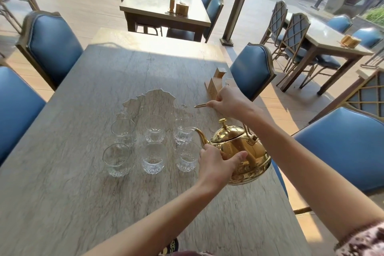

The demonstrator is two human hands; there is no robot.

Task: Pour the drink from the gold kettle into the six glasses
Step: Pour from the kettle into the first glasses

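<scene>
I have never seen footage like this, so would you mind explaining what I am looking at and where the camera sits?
There is no machine here: the single picture comes from a camera worn on a person's head, looking forward and down at their own bare arms. On the table stand six clear glasses in two rows of three; they look empty. The right hand holds up the handle of a gold kettle, whose spout points at the nearest far-row glass. The left hand steadies the kettle's side with its fingers. Small wooden holders stand near the table's right edge, with blue chairs around.
</scene>
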